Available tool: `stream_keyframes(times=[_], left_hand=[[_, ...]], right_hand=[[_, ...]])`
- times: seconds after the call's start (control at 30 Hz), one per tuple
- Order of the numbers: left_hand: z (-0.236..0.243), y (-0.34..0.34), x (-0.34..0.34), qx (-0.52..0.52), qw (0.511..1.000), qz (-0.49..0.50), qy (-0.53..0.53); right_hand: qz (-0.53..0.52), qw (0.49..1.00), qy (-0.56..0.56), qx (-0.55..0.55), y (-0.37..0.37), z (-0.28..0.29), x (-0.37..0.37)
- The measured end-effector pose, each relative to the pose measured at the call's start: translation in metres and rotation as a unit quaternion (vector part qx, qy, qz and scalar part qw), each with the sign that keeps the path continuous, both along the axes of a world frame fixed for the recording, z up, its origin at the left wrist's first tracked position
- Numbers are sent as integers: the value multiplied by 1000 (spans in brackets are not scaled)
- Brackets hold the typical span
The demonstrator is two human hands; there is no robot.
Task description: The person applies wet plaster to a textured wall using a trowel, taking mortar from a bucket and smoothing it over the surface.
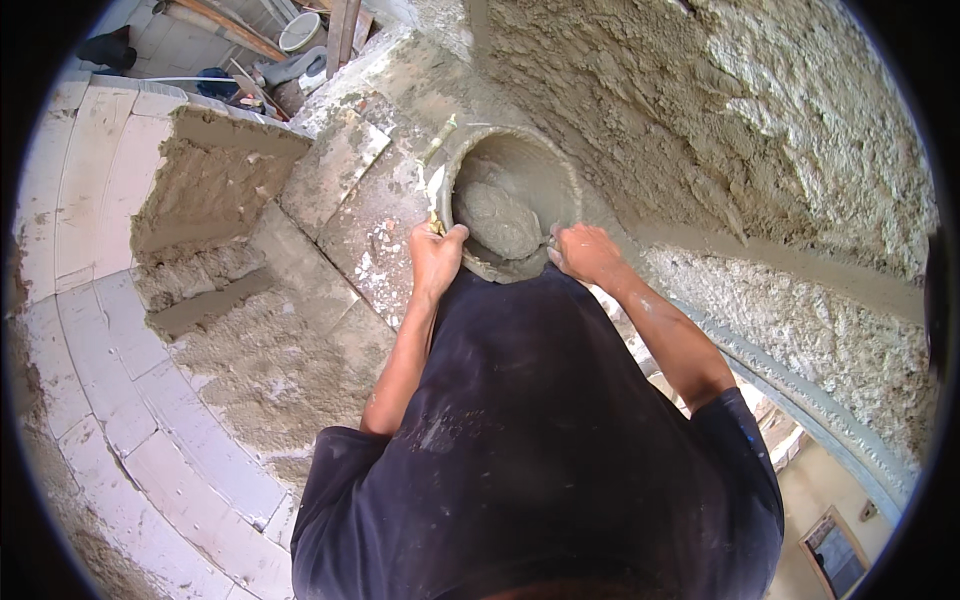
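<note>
A round bucket point(565, 165), its walls coated in grey mortar, stands in front of my torso. Inside it lies a thick wet lump of mortar point(497, 215). My left hand point(437, 260) is closed at the bucket's left near rim, thumb toward the opening. Just beyond those fingers a narrow yellow and white piece point(435, 190) runs along the outside of the bucket; its kind is unclear. At the right near rim my right hand point(588, 252) is closed with curled fingers. A small dark bit shows by its fingertips, too small to name.
Rough, freshly mortared wall point(640, 90) rises on the right, with a smooth strip along it. White blocks point(110, 340) curve along the left, partly plastered. White chips point(375, 260) litter the slab beside the bucket. A white pail point(300, 32) and wooden boards stand far left.
</note>
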State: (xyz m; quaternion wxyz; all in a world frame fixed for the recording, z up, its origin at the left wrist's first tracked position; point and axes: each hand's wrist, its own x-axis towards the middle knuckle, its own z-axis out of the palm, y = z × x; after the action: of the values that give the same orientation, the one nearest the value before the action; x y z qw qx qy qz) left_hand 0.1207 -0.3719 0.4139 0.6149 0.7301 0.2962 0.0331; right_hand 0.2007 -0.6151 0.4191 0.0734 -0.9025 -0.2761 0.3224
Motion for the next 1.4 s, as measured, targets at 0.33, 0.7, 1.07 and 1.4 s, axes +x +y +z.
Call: stream_keyframes(times=[0.33,0.7,1.07,1.4], left_hand=[[-45,83,43,22,990,123,59],[-50,172,112,36,989,132,61],[-65,223,134,-21,984,146,104],[-89,231,131,9,985,132,108]], right_hand=[[127,989,-72,24,61,145,96],[-127,979,155,-28,140,298,350],[-126,987,-56,-87,178,197,368],[-261,948,-175,-40,149,275,377]])
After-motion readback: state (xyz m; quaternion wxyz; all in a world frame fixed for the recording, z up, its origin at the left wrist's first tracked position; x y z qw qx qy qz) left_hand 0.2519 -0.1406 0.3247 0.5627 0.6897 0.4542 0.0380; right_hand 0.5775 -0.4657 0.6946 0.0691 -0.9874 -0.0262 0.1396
